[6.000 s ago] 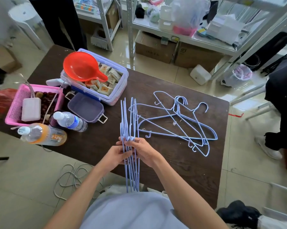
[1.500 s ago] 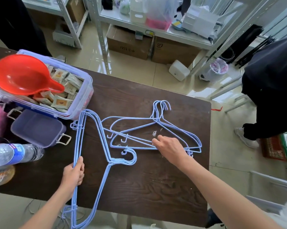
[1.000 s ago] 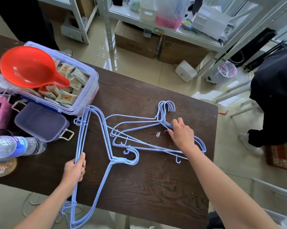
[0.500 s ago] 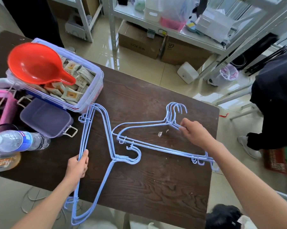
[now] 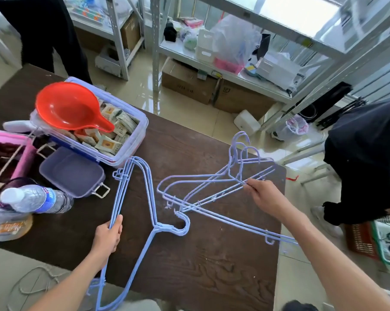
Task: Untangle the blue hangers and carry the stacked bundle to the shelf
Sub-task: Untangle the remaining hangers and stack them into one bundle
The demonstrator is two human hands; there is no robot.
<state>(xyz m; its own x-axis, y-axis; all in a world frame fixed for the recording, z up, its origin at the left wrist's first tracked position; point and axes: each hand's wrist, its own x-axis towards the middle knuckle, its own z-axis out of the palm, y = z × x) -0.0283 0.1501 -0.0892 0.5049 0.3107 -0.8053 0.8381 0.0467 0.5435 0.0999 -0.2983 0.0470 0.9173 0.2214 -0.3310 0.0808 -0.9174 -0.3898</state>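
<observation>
- Left hand (image 5: 106, 237): grip clamped on the long bars of the stacked hangers (image 5: 131, 198), at the desk's (image 5: 212, 272) near edge.
- Stack lies flat on the desk, hooks bunched mid-desk pointing right; lower end overhangs the near edge. Top end sits just beside the clear bin (image 5: 135, 140).
- Right hand (image 5: 265, 196): fingers pinched on the wires of the loose hangers (image 5: 212, 189), just under their necks.
- Loose hangers: several, not aligned, hooks (image 5: 243, 147) fanned out near the desk's far right corner. Hook side looks raised off the desk; left ends close to the surface. One long bar sticks out past the right edge, under the right forearm.
- Loose set's left ends sit right beside the stack's hooks; cannot tell if they touch.
- Bin holds packets with a red scoop (image 5: 68, 106) on top. Its lid (image 5: 71, 171) lies in front of it, on the desk.
- Water bottle (image 5: 37, 199) on its side at left, pink basket (image 5: 23, 153) behind it.
- Shelf (image 5: 234, 77) stands beyond the desk, with boxes under it.
- Person in black at right, on the floor side.
</observation>
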